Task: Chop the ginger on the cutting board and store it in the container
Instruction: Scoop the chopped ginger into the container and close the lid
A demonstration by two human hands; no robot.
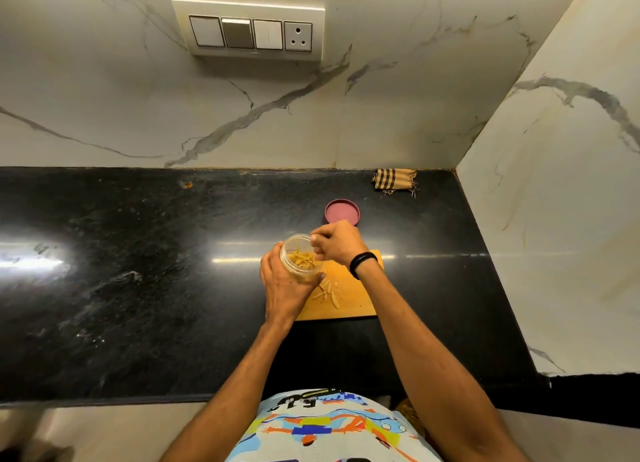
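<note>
Black polished stone forms the counter [138, 288], which spreads wide to the left of the board [349, 304] and carries pale streaks of glare. Far to the board's left and back toward the wall [104, 98], a small orange speck [187, 184] sits on the stone. High on that marbled wall, above and left of the board, is a switch plate [247, 28] with three switches and a socket. At the board's left edge the left hand [284, 288] grips a clear jar [300, 250], fingers and thumb wrapped round its side, the jar tilted so its open mouth faces the camera; whether its base touches the board cannot be told. Pale yellow ginger [304, 260] lies heaped inside the jar. More cut strips [329, 295] lie loose on the board's left half, just beside the left thumb. Below the board, nearest the camera, shows a brightly printed shirt [329, 427]. Over the board's far left corner the right hand [337, 241] hangs at the jar's rim with its fingertips bunched and pointing down into the mouth; whether they pinch any ginger cannot be told. Just behind the board, apart from it, a pink lid [342, 212] lies flat on the counter. A black wristband [362, 264] circles the right wrist above the board's far edge. Behind and right of the board, against the wall, lies a folded checked cloth [394, 181] with a frayed fringe. Well right of the board rises a marbled side wall [554, 219].
</note>
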